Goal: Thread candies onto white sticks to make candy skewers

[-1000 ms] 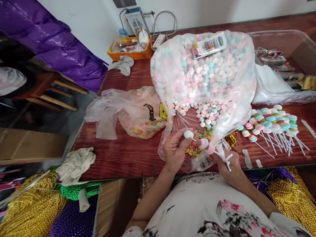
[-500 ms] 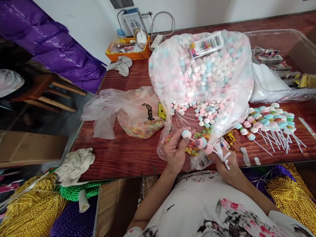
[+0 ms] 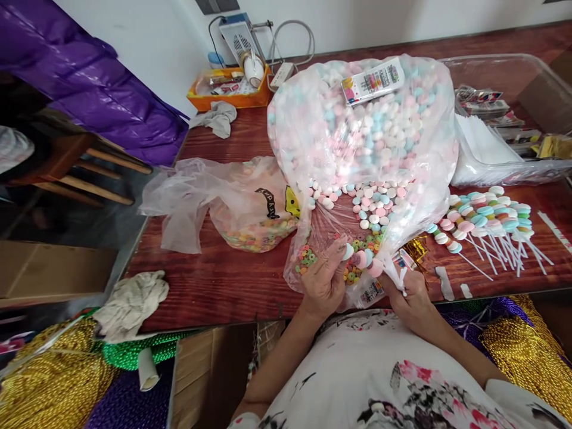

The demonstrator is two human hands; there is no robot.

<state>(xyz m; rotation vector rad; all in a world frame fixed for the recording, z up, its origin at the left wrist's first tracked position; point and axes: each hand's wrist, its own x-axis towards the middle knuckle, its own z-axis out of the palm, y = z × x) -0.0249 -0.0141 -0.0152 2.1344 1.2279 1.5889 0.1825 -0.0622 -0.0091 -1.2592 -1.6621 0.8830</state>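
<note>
My right hand [image 3: 410, 291] is closed around a small bundle of white sticks [image 3: 394, 273]. Pink, pale blue and purple candies [image 3: 374, 267] are threaded on a stick that points left from this hand. At the far end of that row, my left hand [image 3: 324, 280] presses a white and blue round candy [image 3: 347, 252] with its fingers. Behind both hands lies an opened clear bag [image 3: 328, 223]. Loose pastel candies [image 3: 378, 205] and small ring candies [image 3: 308, 257] are spread on it.
A big bag of pastel candies [image 3: 357, 131] fills the table's middle. To its left lies a bag of ring candies [image 3: 250, 229]. On the right are finished candy skewers [image 3: 482, 214] and a clear plastic tub [image 3: 491, 170]. A crumpled cloth [image 3: 131, 304] lies at the left edge.
My left hand has moved right, and the white and blue candy now sits against the other candies on the stick. My right hand stays nearly in place.
</note>
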